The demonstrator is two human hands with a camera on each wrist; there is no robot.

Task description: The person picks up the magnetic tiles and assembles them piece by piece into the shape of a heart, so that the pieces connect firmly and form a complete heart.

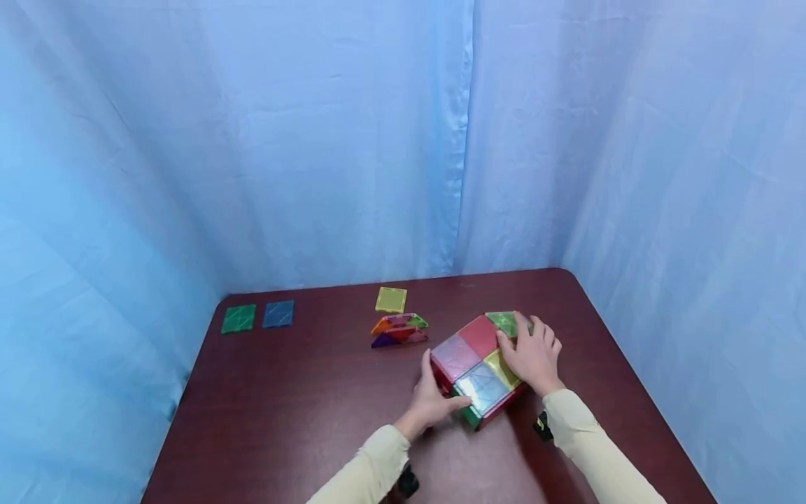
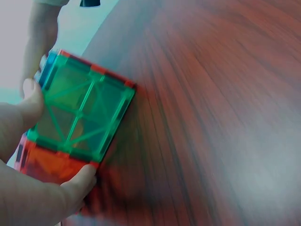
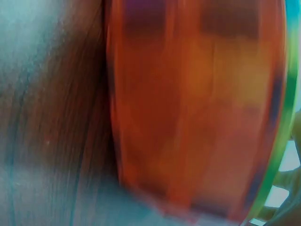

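A box-shaped block of translucent magnetic tiles (image 1: pixel 457 358) lies at a slant on the table's right half, its top red, pink, yellow, clear and green. My left hand (image 1: pixel 431 404) grips its near-left end, thumb at the front corner and fingers along the far side. In the left wrist view that end shows a green square tile (image 2: pixel 80 110) beside an orange-red one (image 2: pixel 49 162). Over the right end lies my right hand (image 1: pixel 534 355), thumb on top and fingers bent at the edge. A blurred orange-red side (image 3: pixel 188 117) fills much of the right wrist view.
Left of the block, two low strips of coloured tiles (image 1: pixel 399 330) stand close together. Behind them lies a yellow square tile (image 1: pixel 391 299). A green tile (image 1: pixel 238 318) and a blue tile (image 1: pixel 278 313) lie at the table's far left. Blue curtains (image 1: pixel 340 140) surround the dark red table (image 1: pixel 283 406).
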